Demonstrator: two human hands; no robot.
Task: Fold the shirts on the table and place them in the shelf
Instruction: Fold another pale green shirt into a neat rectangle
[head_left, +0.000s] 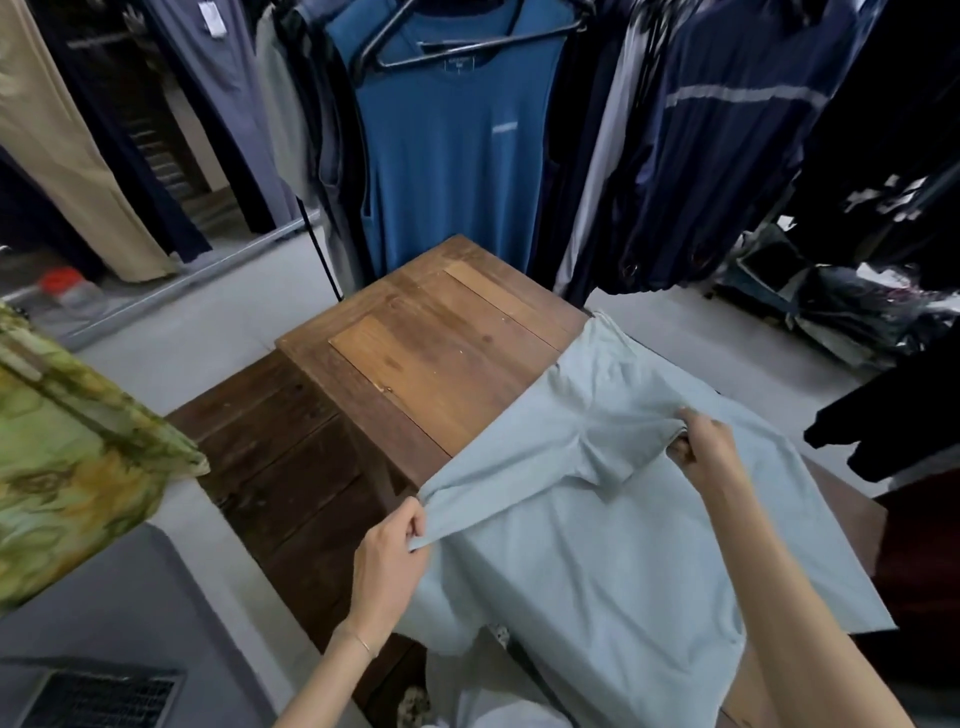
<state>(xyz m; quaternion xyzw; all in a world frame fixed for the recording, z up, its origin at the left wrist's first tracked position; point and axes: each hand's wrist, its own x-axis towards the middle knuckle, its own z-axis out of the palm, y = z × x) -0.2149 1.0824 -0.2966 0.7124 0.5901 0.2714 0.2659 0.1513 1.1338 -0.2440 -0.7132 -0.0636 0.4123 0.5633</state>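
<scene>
A pale blue shirt (613, 561) lies spread over the right half of a brown wooden table (415, 353). My left hand (389, 561) pinches the shirt's left edge near the table's middle. Further right and a little farther away, my right hand (701, 447) grips a bunched fold of the same shirt, pulling the cloth taut between both hands. Part of the shirt hangs off the near edge toward me. No shelf is in view.
A rack of hanging clothes stands behind the table, with a blue sleeveless top (452, 156) in the centre. A green patterned cloth (67, 467) lies at left. Bagged garments (841, 306) are piled on the floor at right. A grey surface (104, 613) sits near left.
</scene>
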